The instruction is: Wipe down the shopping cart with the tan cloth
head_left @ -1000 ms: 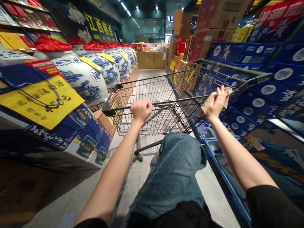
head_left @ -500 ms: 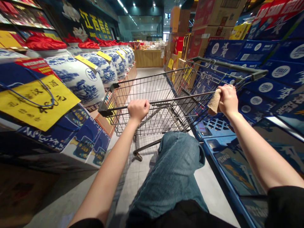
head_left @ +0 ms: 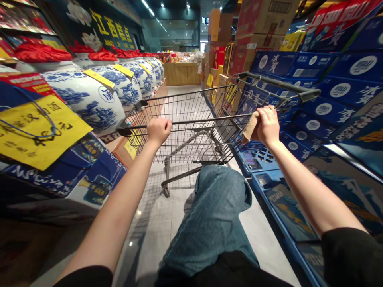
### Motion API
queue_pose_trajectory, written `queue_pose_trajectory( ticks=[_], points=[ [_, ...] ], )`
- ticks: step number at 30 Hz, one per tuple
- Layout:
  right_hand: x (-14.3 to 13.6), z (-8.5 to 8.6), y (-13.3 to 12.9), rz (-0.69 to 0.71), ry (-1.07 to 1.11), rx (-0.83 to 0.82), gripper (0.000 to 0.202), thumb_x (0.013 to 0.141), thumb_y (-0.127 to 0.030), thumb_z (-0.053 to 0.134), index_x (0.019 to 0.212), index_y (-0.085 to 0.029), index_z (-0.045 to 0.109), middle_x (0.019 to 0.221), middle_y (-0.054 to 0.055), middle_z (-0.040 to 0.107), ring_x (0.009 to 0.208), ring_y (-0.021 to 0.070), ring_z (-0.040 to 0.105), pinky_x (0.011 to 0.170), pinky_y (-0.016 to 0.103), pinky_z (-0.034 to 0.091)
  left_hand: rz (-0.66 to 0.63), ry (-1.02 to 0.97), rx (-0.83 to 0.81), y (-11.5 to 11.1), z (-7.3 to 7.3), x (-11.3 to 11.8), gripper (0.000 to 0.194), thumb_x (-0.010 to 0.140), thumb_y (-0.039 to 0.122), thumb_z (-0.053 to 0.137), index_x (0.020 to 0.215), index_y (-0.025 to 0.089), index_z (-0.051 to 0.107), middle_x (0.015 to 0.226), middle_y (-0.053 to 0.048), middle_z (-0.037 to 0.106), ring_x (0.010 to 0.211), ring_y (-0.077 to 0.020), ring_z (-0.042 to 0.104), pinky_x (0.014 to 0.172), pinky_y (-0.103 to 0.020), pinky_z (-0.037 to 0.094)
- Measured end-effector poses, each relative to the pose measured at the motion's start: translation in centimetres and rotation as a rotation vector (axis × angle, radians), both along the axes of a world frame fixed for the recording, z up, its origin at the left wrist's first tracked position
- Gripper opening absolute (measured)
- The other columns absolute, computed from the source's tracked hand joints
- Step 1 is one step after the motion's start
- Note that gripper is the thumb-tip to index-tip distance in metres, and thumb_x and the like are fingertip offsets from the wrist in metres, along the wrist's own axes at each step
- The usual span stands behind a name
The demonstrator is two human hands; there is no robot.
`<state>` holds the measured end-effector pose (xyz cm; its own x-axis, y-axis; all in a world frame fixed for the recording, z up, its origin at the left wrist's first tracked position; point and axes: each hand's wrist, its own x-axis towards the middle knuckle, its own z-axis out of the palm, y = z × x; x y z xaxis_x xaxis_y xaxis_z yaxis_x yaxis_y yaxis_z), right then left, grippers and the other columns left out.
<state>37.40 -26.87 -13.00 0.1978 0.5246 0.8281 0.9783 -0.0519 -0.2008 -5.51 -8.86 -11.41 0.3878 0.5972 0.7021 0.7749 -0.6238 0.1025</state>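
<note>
A wire shopping cart (head_left: 203,120) stands side-on before me, its grey handle (head_left: 301,94) off to the right. My left hand (head_left: 159,130) is closed in a fist around the near top rail, close to the dark corner piece. Farther right on that rail, my right hand (head_left: 267,126) is closed with a tan cloth (head_left: 250,128) between it and the cart. The cloth hangs down a little past the fingers. From above, the cart's basket shows bare wire mesh. My jeans-clad knee (head_left: 223,191) is just below the rail.
Large blue-and-white jars (head_left: 86,97) with red cloth tops line the left. Nearer stands a box display with a yellow price sign (head_left: 42,131). Blue beer cartons (head_left: 338,89) are stacked at right beside blue pallets (head_left: 269,203). A tiled aisle (head_left: 179,105) leads to a wooden counter (head_left: 182,73).
Both hands and the cart have shifted left in the picture, and the surroundings slid left too. Both hands keep their grip.
</note>
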Motion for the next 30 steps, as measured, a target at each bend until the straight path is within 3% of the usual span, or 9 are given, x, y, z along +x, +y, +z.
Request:
queue_pose_trajectory(
  ticks=[9,16,20,27,30],
  points=[
    [-1.9,0.1,-0.6,0.025,-0.081,-0.064,0.049,0.099,-0.019,0.034,0.137,-0.020,0.064,0.143,0.010,0.066,0.142,0.0241,0.054,0.126,0.051,0.034,0.014,-0.070,-0.072,3.8,0.0,-1.2,0.032,0.092,0.034,0.040,0.061,0.025,0.037,0.066,-0.007,0.056,0.077,-0.0254,0.052,0.075,-0.039,0.035],
    [-4.5,0.5,0.4,-0.028,-0.025,0.000,0.044,0.099,-0.020,0.036,0.128,-0.018,0.069,0.133,0.012,0.071,0.133,0.0271,0.059,0.124,0.052,0.036,0.025,-0.093,-0.053,2.8,-0.2,-1.2,0.033,0.093,0.034,0.041,0.061,0.025,0.037,0.065,-0.006,0.056,0.077,-0.0255,0.053,0.075,-0.039,0.035],
    [-9.1,1.0,2.2,0.067,-0.093,-0.044,0.040,0.100,-0.018,0.038,0.121,-0.020,0.072,0.123,0.008,0.074,0.122,0.0254,0.063,0.121,0.048,0.039,0.047,-0.112,-0.016,1.0,-0.5,-0.8,0.032,0.093,0.034,0.041,0.063,0.025,0.039,0.068,-0.007,0.060,0.077,-0.0259,0.054,0.074,-0.040,0.034],
    [-20.4,1.2,5.0,0.189,-0.145,-0.114,0.037,0.100,-0.015,0.040,0.121,-0.020,0.071,0.121,0.009,0.075,0.118,0.0268,0.062,0.119,0.044,0.038,0.053,-0.119,0.024,-2.8,-0.6,0.0,0.032,0.095,0.033,0.043,0.064,0.024,0.040,0.069,-0.007,0.062,0.078,-0.0252,0.057,0.074,-0.040,0.033],
    [-22.9,1.2,5.1,0.244,-0.183,-0.153,0.036,0.101,-0.016,0.042,0.124,-0.018,0.069,0.121,0.011,0.074,0.114,0.0269,0.062,0.117,0.044,0.038,0.051,-0.089,0.040,-3.9,-0.5,-0.3,0.032,0.096,0.034,0.041,0.065,0.024,0.042,0.070,-0.008,0.063,0.077,-0.0245,0.058,0.073,-0.040,0.032]
  ],
)
